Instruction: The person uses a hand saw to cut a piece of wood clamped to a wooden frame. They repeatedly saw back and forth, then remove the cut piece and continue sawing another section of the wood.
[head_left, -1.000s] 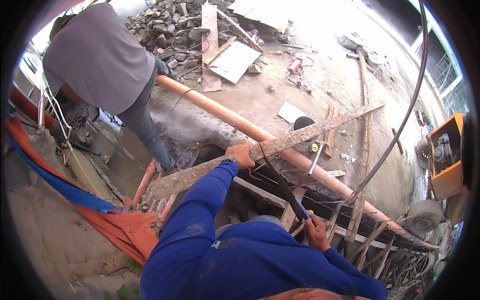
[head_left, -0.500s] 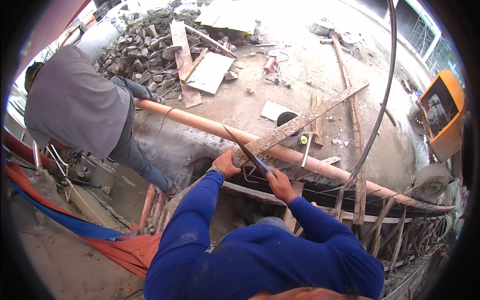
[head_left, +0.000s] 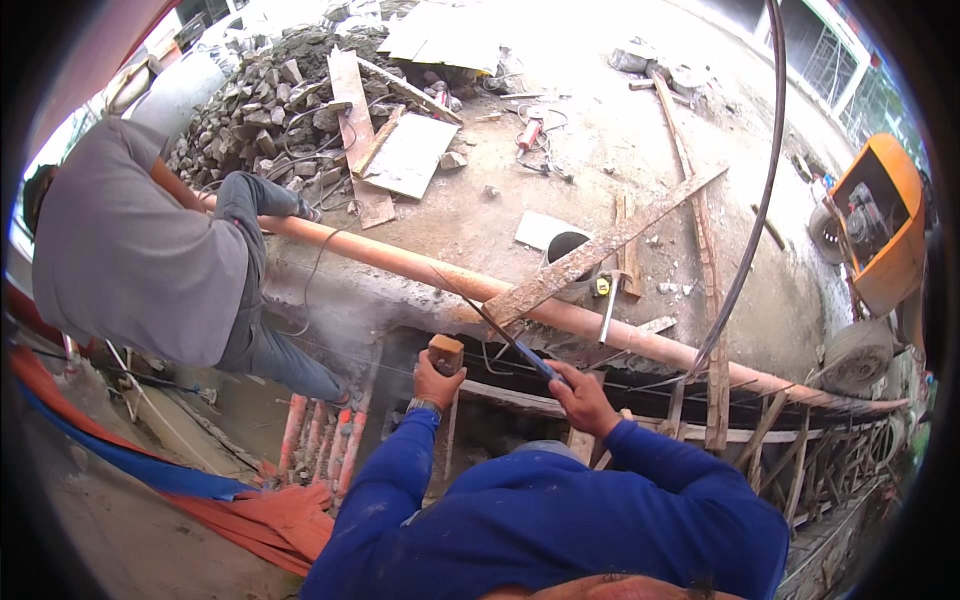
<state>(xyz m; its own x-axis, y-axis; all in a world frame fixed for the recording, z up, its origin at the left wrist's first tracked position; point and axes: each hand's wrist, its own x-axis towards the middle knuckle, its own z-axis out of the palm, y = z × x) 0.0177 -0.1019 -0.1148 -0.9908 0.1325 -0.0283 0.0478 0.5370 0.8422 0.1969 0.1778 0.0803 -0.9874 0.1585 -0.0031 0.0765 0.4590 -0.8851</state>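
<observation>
My left hand (head_left: 436, 383) is closed round a length of wood (head_left: 446, 350), its pale cut end facing up in front of me. In my right hand (head_left: 588, 403) is the handle of a handsaw (head_left: 514, 344), its dark blade slanting up and left past the end of a rough plank (head_left: 600, 245). That plank lies diagonally across an orange pipe (head_left: 400, 262), with its near end apart from my left hand. Just beyond the pipe lie a hammer (head_left: 609, 308) and a small yellow tape measure (head_left: 602, 287).
At left a co-worker in a grey shirt (head_left: 140, 245) bends over the pipe. A trench with timber props (head_left: 795, 465) runs below me. Beyond are a rubble heap (head_left: 265, 115), loose boards (head_left: 408, 152), a red power tool (head_left: 529, 133), a hanging cable (head_left: 765, 200) and a yellow wheeled machine (head_left: 885, 230).
The wood in my left hand has come apart from the plank and moved down toward me. My right hand has drawn the saw lower. The co-worker has shifted left, an arm now reaching to the pipe.
</observation>
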